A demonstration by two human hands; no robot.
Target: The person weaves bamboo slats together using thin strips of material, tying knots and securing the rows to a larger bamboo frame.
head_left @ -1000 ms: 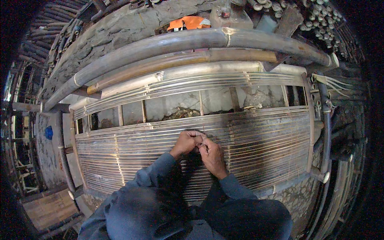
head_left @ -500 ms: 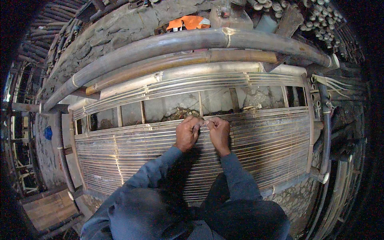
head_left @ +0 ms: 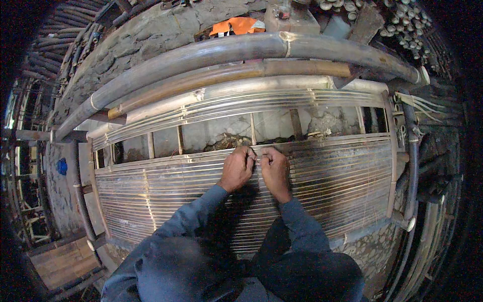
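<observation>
My left hand [head_left: 237, 168] and my right hand [head_left: 275, 173] are side by side at the upper edge of a panel of thin bamboo slats [head_left: 123, 201]. Fingers and thumb are pinched together on each, with a narrow gap between the hands. Whatever they pinch is too small to make out. Just beyond the fingertips, an upright bamboo strip [head_left: 253, 130] crosses the opening between the panel and a band of several slats [head_left: 221, 106] farther off. My forearms, in blue-grey sleeves, lie over the panel.
Thick bamboo poles [head_left: 226, 50] run across the far side of the frame. Beyond them lies an orange cloth [head_left: 238, 26]. Stacked bamboo [head_left: 407, 22] fills the far right. Pale loose strips [head_left: 425, 105] stick out at the right edge. A wooden board [head_left: 64, 264] sits at lower left.
My hands have drawn slightly apart at the fingertips, the right one shifting a little down. Both remain pinched at the same slat edge.
</observation>
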